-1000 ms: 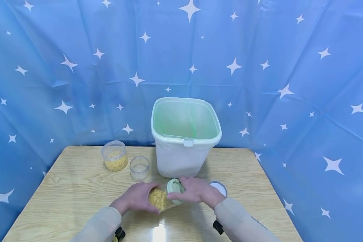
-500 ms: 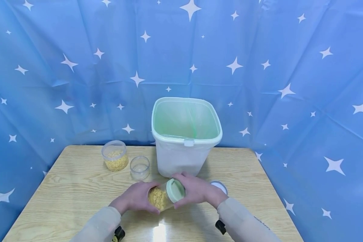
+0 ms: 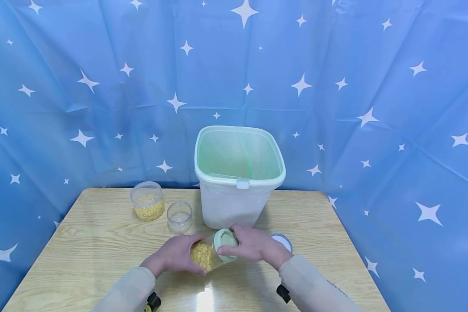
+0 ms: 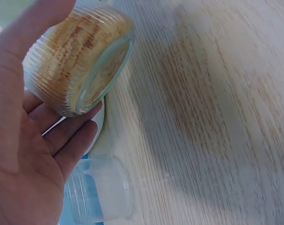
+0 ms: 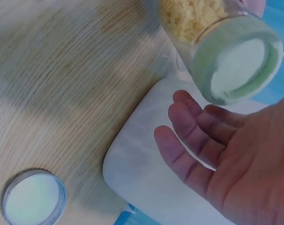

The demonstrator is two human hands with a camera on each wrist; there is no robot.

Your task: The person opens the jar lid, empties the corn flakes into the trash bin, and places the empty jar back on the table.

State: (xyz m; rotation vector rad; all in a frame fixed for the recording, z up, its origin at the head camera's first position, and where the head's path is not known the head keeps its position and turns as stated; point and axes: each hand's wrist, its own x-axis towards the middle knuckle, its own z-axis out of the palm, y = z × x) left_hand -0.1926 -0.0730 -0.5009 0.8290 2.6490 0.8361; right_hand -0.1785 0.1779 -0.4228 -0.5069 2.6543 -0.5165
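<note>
A clear ribbed jar (image 3: 203, 255) of yellow pieces is tilted above the table, its light green lid (image 3: 226, 245) facing right. My left hand (image 3: 179, 255) grips the jar near its base, thumb on one side and fingers on the other, as the left wrist view also shows around the jar (image 4: 80, 56). My right hand (image 3: 253, 245) is at the lid, with the thumb across its front and the fingers behind its far edge. In the right wrist view, several fingers of the right hand (image 5: 245, 154) curl loosely beside the lid (image 5: 238, 61).
Behind the hands stands a tall white bin (image 3: 234, 203) with a pale green rim. To its left are a small clear container (image 3: 180, 216) and a round tub (image 3: 149, 203) holding yellow pieces. A round silver-rimmed lid (image 5: 34, 199) lies on the wooden table (image 3: 101, 260) at the right.
My right hand has shifted its hold around the green lid, reaching farther round it and then bringing the thumb back across the front. The left hand and jar stay almost in place.
</note>
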